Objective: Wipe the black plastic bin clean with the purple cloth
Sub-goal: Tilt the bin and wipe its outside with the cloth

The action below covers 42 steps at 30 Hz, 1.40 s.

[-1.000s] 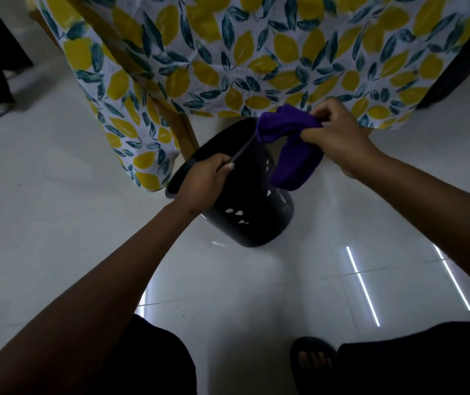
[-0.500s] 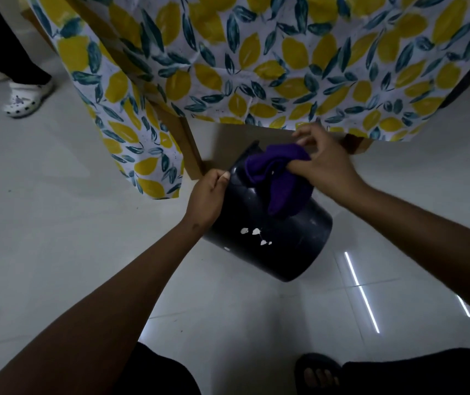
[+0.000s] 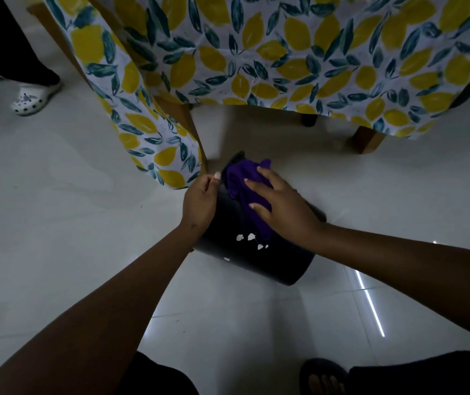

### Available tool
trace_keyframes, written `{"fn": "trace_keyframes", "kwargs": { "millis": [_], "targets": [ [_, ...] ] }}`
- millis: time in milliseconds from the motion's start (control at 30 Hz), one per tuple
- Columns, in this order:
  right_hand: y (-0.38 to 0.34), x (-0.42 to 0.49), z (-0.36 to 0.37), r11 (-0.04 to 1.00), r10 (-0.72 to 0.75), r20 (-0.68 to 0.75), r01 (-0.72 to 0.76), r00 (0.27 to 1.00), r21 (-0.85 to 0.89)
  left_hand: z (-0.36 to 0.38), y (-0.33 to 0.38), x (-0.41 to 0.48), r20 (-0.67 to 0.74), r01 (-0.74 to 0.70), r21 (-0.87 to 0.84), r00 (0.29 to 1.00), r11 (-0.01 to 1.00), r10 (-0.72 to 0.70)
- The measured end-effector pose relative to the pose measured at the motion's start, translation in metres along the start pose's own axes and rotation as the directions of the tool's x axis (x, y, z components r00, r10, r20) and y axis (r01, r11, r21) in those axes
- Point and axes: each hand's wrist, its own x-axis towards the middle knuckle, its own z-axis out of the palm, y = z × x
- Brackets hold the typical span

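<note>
The black plastic bin point(image 3: 273, 260) lies tipped on its side over the white floor, its mouth turned away from me and its base toward me. Small white cut-outs show in its wall. My left hand point(image 3: 199, 201) grips the bin at its rim on the left side. The purple cloth point(image 3: 242, 181) lies bunched on the bin's upper wall. My right hand point(image 3: 281, 205) presses it flat against the bin with the fingers spread and straight.
A table with a lemon-print cloth point(image 3: 256, 52) hangs just behind the bin; its wooden legs point(image 3: 191, 124) stand close by. Another person's white clog point(image 3: 32, 99) is at the far left. My sandalled foot point(image 3: 323, 377) is at the bottom right.
The bin has been turned from mouth-up to lying on its side and lowered. My right hand went from pinching the cloth at the rim to pressing it flat on the outer wall.
</note>
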Motion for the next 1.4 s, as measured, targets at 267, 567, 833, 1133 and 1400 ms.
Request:
{"fn": "trace_keyframes", "kwargs": {
  "millis": [267,567,833,1133,1400],
  "targets": [
    [0.005,0.003,0.006,0.995,-0.035,0.041,0.039,0.999,-0.096,-0.01,0.002,0.014,0.176,0.086,-0.178,0.983,0.98,-0.054],
    [0.019,0.02,0.012,0.998,0.034,0.032,-0.032,0.999,-0.057,-0.023,-0.002,0.016,0.295,0.022,-0.166,0.955,0.986,0.029],
    [0.058,0.033,-0.021,0.903,0.392,0.171,-0.413,0.904,0.118,-0.022,-0.004,0.015,0.27,-0.114,-0.033,0.956,0.993,0.118],
    [0.017,-0.017,0.015,0.996,0.007,-0.009,-0.008,1.0,-0.091,-0.022,-0.005,0.015,0.285,0.039,-0.186,0.958,0.982,0.016],
    [0.036,0.01,0.008,0.979,0.204,0.021,-0.203,0.979,-0.034,-0.015,0.001,0.013,0.18,-0.052,-0.137,0.981,0.989,0.077]
  ]
}}
